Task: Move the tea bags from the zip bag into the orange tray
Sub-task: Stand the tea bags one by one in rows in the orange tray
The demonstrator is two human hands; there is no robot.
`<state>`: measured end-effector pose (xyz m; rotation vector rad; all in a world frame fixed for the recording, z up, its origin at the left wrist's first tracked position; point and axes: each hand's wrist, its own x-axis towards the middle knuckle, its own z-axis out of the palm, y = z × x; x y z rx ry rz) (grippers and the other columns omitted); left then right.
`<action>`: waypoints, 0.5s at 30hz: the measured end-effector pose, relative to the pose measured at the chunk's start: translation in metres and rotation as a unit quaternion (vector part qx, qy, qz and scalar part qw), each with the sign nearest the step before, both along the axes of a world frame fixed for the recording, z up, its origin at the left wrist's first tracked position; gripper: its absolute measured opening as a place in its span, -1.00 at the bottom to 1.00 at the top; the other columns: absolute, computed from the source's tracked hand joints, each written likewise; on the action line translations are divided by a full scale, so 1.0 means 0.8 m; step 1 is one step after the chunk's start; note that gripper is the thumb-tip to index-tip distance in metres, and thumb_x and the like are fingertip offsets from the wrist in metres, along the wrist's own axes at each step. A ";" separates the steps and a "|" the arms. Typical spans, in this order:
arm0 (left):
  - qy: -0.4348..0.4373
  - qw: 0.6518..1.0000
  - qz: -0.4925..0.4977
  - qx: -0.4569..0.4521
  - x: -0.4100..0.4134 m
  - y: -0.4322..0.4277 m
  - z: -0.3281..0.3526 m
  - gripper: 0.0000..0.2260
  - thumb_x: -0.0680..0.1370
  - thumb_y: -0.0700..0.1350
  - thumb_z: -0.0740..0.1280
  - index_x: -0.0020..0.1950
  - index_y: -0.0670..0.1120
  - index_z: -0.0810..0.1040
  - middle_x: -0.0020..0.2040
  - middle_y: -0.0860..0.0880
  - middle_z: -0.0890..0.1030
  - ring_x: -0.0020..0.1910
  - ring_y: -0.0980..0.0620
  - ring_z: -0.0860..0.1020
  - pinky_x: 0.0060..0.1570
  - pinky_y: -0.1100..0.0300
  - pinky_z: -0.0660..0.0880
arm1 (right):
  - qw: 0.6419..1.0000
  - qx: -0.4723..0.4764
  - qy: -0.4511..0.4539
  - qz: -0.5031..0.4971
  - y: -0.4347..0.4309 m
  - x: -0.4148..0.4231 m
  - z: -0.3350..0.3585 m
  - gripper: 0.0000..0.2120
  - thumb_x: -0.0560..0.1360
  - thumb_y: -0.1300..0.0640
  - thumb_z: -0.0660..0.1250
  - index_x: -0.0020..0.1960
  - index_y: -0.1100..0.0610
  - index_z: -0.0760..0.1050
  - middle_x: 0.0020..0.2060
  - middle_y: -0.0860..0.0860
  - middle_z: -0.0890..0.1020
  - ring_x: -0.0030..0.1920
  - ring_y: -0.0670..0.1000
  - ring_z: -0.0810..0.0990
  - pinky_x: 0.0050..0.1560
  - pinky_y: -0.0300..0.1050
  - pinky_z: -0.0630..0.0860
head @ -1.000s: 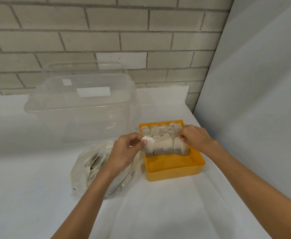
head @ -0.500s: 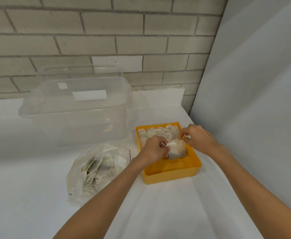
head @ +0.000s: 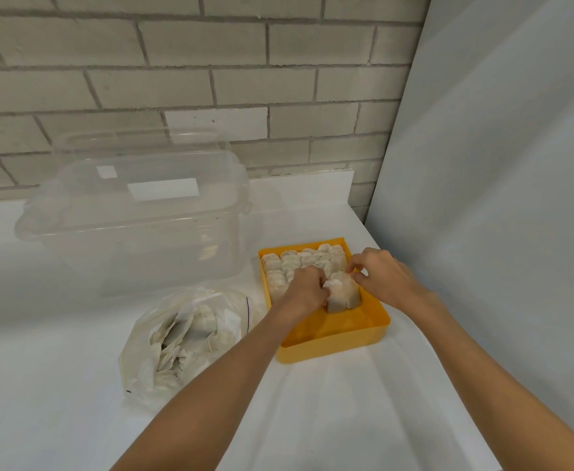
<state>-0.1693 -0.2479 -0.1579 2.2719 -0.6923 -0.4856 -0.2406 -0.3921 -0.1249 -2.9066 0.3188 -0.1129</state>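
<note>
Tea bag [head: 334, 299] pinched in your left hand [head: 307, 287] stands in the orange tray [head: 333, 345], while your right hand [head: 380, 277] pinches the neighbouring bags [head: 351, 291] at their tops.

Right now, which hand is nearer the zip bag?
Left. The left hand is in the orange tray, just right of the zip bag; the right hand is farther right.

A bare work corner, more test room than home: a pale painted brick wall [head: 177, 79], a table [head: 58, 385] draped in plain white sheeting, and a blank white panel [head: 499, 164] closing off the right side (a clear plastic storage bin [head: 132, 232] stands near the wall).
</note>
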 end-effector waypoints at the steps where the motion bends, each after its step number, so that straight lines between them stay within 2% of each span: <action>1: -0.023 1.000 0.000 0.011 -0.001 0.000 0.000 -0.92 0.50 -0.26 0.31 -0.04 -0.19 0.57 -0.04 -0.19 0.61 -0.02 -0.13 0.58 -0.08 0.07 0.53 | 1.000 0.000 -0.001 0.000 0.001 0.000 0.001 -0.82 0.57 0.11 0.25 0.12 0.02 0.56 0.07 0.01 0.57 -0.01 0.04 0.55 -0.08 -0.07 0.57; 5: -0.082 0.996 -0.006 0.043 -0.006 0.001 0.001 -0.82 0.51 -0.23 0.30 0.10 -0.17 0.46 0.04 -0.17 0.54 0.03 -0.14 0.52 -0.17 0.12 0.39 | 1.000 0.006 -0.013 0.002 0.003 0.000 0.006 -0.82 0.58 0.09 0.24 0.11 0.01 0.57 0.05 0.00 0.57 -0.01 0.03 0.56 -0.09 -0.07 0.56; 10: -0.100 0.994 0.001 0.039 -0.005 0.007 0.001 -0.68 0.51 -0.16 0.35 0.22 -0.12 0.36 0.09 -0.16 0.52 0.05 -0.16 0.53 -0.05 0.03 0.49 | 0.999 0.013 -0.038 0.003 0.004 0.000 0.015 -0.83 0.57 0.09 0.25 0.08 0.00 0.58 0.02 -0.01 0.57 -0.03 0.02 0.56 -0.13 -0.08 0.53; 15: -0.115 0.993 0.010 0.006 0.001 0.028 0.021 -0.67 0.53 -0.12 0.33 0.27 -0.07 0.36 0.06 -0.10 0.55 0.06 -0.09 0.52 -0.05 0.08 0.48 | 0.998 0.019 -0.058 0.014 0.014 0.002 0.028 -0.83 0.56 0.12 0.27 0.08 -0.01 0.59 0.00 0.00 0.57 -0.15 -0.02 0.53 -0.16 -0.04 0.56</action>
